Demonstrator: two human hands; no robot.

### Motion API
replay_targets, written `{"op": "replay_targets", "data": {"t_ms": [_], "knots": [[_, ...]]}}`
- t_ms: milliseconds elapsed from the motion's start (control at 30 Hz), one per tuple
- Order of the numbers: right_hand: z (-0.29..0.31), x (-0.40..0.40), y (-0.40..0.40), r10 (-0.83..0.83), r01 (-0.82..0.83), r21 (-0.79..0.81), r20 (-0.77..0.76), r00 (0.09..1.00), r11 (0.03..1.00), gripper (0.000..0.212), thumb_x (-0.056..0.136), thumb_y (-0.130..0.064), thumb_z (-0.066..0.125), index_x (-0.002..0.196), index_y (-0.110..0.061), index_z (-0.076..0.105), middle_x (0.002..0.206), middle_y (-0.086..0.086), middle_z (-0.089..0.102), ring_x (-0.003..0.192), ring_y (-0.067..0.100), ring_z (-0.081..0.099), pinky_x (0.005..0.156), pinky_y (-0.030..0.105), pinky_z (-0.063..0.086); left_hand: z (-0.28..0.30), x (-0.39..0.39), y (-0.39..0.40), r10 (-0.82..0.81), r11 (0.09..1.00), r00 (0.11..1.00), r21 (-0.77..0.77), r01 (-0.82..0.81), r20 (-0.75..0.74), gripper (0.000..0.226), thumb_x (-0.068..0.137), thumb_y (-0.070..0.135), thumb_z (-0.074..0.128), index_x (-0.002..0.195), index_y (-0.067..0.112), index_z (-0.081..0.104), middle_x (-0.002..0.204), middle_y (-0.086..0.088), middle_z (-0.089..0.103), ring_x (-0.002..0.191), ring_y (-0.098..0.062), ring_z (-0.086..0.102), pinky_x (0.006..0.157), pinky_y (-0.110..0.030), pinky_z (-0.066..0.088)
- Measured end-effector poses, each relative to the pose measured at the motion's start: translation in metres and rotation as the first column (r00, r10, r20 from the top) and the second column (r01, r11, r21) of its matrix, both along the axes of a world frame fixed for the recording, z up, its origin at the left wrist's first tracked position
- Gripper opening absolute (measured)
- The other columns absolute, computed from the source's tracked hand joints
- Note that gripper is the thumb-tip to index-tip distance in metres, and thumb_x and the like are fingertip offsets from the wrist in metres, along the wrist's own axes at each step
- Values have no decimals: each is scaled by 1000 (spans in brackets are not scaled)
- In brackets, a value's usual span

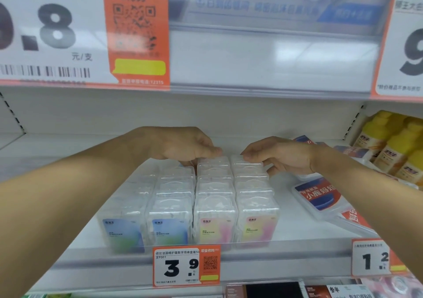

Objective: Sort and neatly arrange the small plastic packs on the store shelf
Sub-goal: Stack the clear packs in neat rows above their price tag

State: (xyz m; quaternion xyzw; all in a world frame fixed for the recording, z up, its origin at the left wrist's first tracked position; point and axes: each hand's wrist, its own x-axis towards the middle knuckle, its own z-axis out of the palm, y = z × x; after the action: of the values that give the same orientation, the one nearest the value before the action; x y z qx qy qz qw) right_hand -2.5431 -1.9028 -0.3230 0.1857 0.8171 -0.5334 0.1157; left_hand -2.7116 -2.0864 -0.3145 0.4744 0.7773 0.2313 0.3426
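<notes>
Four rows of small plastic packs (212, 197) stand nearly squared on the shelf (297, 229), behind the 3.9 price tag (186, 265). The left hand (183, 146) and right hand (279, 155) rest apart on the rearmost packs, fingers curled, possibly pinching them. Right of the tag, flat red-and-blue packs (320, 194) lie askew, unsorted.

Four rows of clear plastic packs (212, 197) are seen on a white shelf (297, 226); the rearmost packs are touched by the left hand (187, 146) and right hand (277, 155), fingers curled.
</notes>
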Motion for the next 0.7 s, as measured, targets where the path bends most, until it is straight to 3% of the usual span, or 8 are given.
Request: {"op": "replay_targets", "data": {"t_ms": [100,200,300,367,433,567,700], "knots": [[6,-9,1,-120,136,120,-132,984,983,32,93,-38,61,110,-12,70,112,8,73,102,20,69,82,33,55,0,-10,-8,117,989,993,93,-119,28,38,94,42,56,98,8,71,95,-6,72,78,-18,68,79,-33,59],[13,-39,0,-231,288,208,-259,938,935,25,91,-31,67,106,-11,69,108,10,73,104,25,70,86,40,57,-8,-34,-18,233,969,935,144,-201,-266,30,91,39,60,94,10,70,100,-9,71,85,-24,66,78,-34,55],[18,-80,-15,-118,194,424,-200,973,885,23,88,-26,71,106,-13,69,110,11,71,100,23,69,85,39,58,-18,-37,-24,170,983,886,11,-183,-431,43,85,53,63,115,22,62,107,5,59,94,-16,53,85,-23,41],[19,-106,-26,-41,85,545,-92,995,834,25,87,-29,72,109,-18,68,111,7,66,96,22,63,81,36,57,-21,-34,-20,72,991,927,-77,-107,-368,42,86,54,60,117,27,52,91,13,48,87,-12,49,78,-9,39],[21,-127,-37,2,-12,629,17,1000,778,32,89,-30,69,119,-18,67,107,0,59,99,21,59,86,38,59,-20,-39,-16,36,993,960,-102,-67,-279,24,89,44,60,102,29,47,85,14,49,78,-8,50,62,0,39],[21,-157,-48,-10,-60,670,100,995,740,36,93,-26,66,127,-16,63,115,2,53,113,28,59,93,45,56,-29,-74,-29,110,977,982,-165,-135,-151,47,76,41,79,110,22,52,105,-6,69,84,-19,66,74,-28,58],[7,-179,-55,-24,-96,699,159,987,708,48,97,-33,59,137,-7,54,139,10,49,122,33,55,95,47,55,-33,-102,-58,147,967,969,-176,-182,-197,29,88,27,69,104,3,71,87,-11,65,74,-21,58,65,-28,53]]}}
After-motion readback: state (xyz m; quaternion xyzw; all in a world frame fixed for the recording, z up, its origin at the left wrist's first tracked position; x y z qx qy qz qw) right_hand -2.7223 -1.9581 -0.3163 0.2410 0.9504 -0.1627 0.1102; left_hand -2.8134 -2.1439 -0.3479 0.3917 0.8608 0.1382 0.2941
